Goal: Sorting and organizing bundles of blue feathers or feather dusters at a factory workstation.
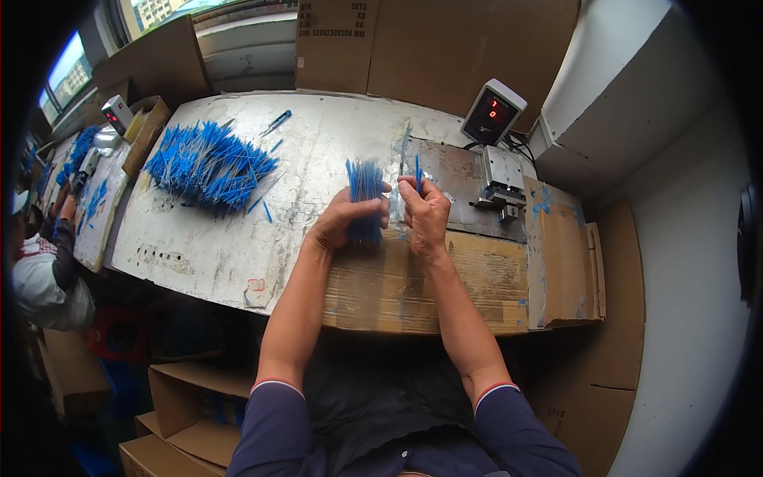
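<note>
My left hand (338,224) is wrapped round a bundle of thin blue-and-grey wire-like strands (365,180), held upright over the cardboard at the table's near edge. Blue shows at both the top and bottom of the bundle. Just right of it, my right hand (430,216) is closed, pinching a small blue piece (419,165) that stands up from its fingertips. How many strands that piece has is too small to tell. A large loose heap of similar blue-and-grey strands (211,167) lies to the left on the white tabletop (214,250).
A small metal fixture (503,181) sits on a metal plate (453,175) at the right, with a white box with a red display (494,113) behind it. A blue-handled tool (276,122) lies at the back. Flattened cardboard (469,278) covers the near edge. Another person (49,274) works at far left.
</note>
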Motion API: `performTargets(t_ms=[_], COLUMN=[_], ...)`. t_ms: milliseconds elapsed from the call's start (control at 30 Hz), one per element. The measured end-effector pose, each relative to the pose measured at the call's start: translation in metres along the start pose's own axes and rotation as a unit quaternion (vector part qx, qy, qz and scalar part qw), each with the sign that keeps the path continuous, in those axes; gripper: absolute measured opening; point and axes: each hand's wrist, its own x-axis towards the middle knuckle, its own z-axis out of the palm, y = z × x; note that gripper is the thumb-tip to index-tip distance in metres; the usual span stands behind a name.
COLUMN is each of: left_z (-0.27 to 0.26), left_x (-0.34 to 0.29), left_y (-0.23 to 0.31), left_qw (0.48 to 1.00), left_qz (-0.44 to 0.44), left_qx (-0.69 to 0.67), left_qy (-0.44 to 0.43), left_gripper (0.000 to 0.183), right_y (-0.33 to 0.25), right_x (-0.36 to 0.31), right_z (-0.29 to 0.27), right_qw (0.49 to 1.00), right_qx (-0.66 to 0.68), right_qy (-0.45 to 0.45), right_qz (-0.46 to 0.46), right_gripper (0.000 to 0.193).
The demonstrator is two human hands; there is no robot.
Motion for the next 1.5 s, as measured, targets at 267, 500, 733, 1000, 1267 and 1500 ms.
performTargets(t_ms=[267, 500, 733, 1000, 1267, 1500], left_z=[-0.002, 0.001, 0.002, 0.007, 0.005, -0.003], left_x=[0.004, 0.007, 0.008, 0.008, 0.006, 0.012], left_y=[-0.004, -0.001, -0.006, -0.002, 0.002, -0.004], left_qw=[0.994, 0.988, 0.979, 0.985, 1.0, 0.998], left_qz=[-0.064, -0.101, -0.094, -0.086, -0.002, -0.018], left_qx=[0.082, 0.112, 0.176, 0.139, 0.01, 0.033], left_qy=[-0.029, -0.023, -0.029, -0.047, -0.011, -0.051], left_gripper=[0.048, 0.05, 0.06, 0.064, 0.078, 0.082], right_y=[0.004, 0.0, -0.01, -0.025, -0.009, -0.004], right_x=[0.017, 0.026, 0.027, 0.03, 0.016, 0.014], right_z=[0.005, -0.01, -0.011, -0.012, -0.008, 0.001], right_qw=[0.995, 0.994, 0.994, 0.997, 0.997, 0.989], right_qx=[0.059, 0.059, 0.005, -0.053, -0.075, 0.004], right_qy=[-0.069, -0.068, -0.106, -0.015, -0.035, -0.125], right_qz=[0.05, 0.059, 0.03, -0.054, 0.007, 0.079], right_gripper=[0.025, 0.017, 0.017, 0.014, 0.015, 0.017])
